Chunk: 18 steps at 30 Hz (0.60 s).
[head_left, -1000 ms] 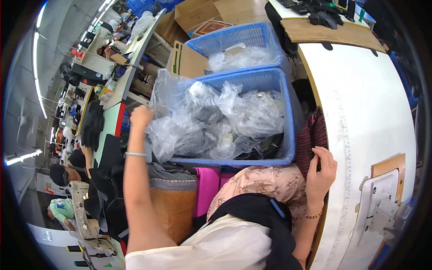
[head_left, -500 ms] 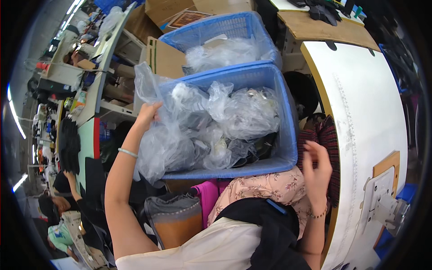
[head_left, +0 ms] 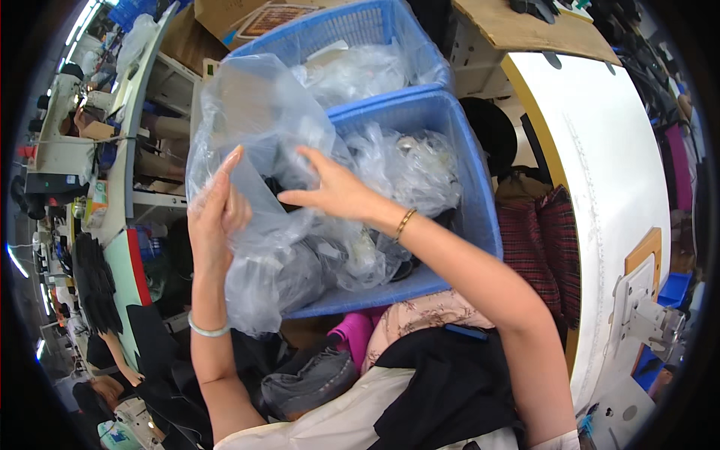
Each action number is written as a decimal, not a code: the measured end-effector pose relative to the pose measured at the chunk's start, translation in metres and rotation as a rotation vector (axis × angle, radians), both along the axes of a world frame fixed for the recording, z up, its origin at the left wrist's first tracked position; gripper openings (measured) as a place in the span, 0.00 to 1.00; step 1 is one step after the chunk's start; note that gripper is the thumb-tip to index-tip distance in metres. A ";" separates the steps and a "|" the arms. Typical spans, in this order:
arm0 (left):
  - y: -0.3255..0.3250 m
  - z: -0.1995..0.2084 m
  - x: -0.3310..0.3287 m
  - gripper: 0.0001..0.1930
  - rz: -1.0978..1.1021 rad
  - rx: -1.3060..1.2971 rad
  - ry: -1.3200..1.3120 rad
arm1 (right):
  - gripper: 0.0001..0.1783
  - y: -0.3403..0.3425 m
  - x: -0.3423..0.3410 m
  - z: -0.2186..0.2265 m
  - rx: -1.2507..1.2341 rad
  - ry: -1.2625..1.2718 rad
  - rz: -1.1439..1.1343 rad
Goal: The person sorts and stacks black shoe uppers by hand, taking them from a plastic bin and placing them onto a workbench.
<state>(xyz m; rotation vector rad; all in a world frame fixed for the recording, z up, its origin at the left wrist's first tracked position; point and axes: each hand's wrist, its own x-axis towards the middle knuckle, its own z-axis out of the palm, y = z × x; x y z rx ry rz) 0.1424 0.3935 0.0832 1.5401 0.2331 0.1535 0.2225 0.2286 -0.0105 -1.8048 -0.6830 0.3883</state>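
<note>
My left hand [head_left: 217, 202] is clamping a bag [head_left: 244, 97], splayed right hand [head_left: 330, 187] pointing to ten; printed carton [head_left: 217, 19] at eleven o'clock.

Right forearm [head_left: 480, 283] across crate [head_left: 360, 301], plastic bag [head_left: 259, 97] blocking left side, right rim [head_left: 480, 191] passable

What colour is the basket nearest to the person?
The nearest basket is blue, best seen in the head view.

Thin, glossy, crinkled clear plastic bag [head_left: 251, 94]; blue plastic basket [head_left: 478, 195]; matt plaid cloth [head_left: 556, 247]; smooth white tabletop [head_left: 607, 150].
</note>
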 end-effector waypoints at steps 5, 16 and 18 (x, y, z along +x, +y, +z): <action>-0.005 0.034 0.005 0.24 -0.049 -0.062 -0.208 | 0.12 -0.008 -0.008 0.027 0.333 0.063 -0.472; -0.047 0.030 -0.017 0.30 -0.457 -0.285 0.179 | 0.19 -0.171 -0.086 0.129 -0.261 -0.750 -0.480; -0.053 0.019 -0.011 0.31 -0.490 -0.239 0.245 | 0.20 -0.152 -0.076 0.124 -0.530 -0.491 0.000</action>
